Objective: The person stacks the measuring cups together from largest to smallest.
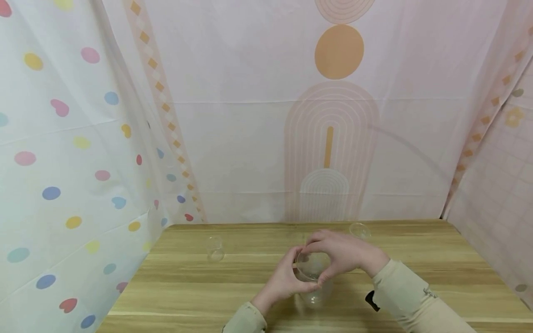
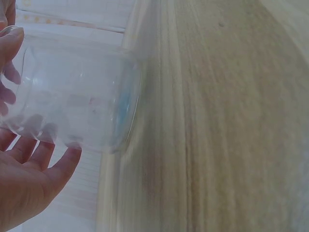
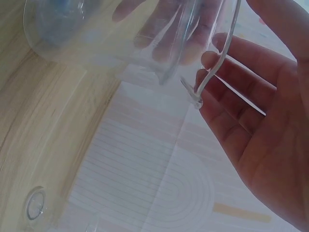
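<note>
A clear plastic cup (image 1: 314, 296) stands on the wooden table between both hands, its round base on the wood. My left hand (image 1: 285, 280) curls round its left side, fingers behind and thumb in front. In the left wrist view the fingertips of that hand (image 2: 29, 179) lie against the cup wall (image 2: 82, 96). From the right, my right hand (image 1: 343, 252) arches over the top. Its fingers hold the edge of a thin clear lid (image 3: 212, 72), whose edge stands slightly apart from the cup rim in the right wrist view. Transparency makes the exact contact hard to see.
Another clear cup (image 1: 215, 249) stands to the left on the wooden table (image 1: 175, 286). A clear round piece (image 1: 360, 230) sits near the back edge, behind the right hand. Patterned cloth (image 1: 233, 138) hangs behind the table and at both sides. Something black (image 1: 372, 300) shows beneath the right sleeve.
</note>
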{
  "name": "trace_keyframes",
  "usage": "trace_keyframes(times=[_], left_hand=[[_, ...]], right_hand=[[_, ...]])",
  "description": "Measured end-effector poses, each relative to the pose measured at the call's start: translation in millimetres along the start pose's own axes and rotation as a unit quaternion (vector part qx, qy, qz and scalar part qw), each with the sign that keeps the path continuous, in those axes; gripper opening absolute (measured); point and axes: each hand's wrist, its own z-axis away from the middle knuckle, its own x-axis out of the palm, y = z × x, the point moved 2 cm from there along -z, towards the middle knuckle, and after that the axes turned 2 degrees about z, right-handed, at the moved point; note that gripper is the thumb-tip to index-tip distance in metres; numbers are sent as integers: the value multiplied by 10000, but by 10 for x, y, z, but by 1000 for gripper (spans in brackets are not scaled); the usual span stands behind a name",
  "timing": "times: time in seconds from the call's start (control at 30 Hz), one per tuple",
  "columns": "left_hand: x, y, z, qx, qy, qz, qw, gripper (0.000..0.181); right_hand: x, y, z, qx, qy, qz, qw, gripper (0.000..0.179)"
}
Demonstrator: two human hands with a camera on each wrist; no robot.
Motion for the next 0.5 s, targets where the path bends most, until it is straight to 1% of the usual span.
trace_keyframes(times=[0.17,0.37,0.5], left_hand=[[0,-6,2,9,8,-39,10000,81],[2,-11,4,84,44,-72,9999,80],[1,-15,0,83,85,-77,9999,81]], right_hand=[[-8,14,15,31,39,-201,9998,66],[-38,46,47,-63,404,-544,9977,48],[-24,60,79,88,616,-581,9964,42]])
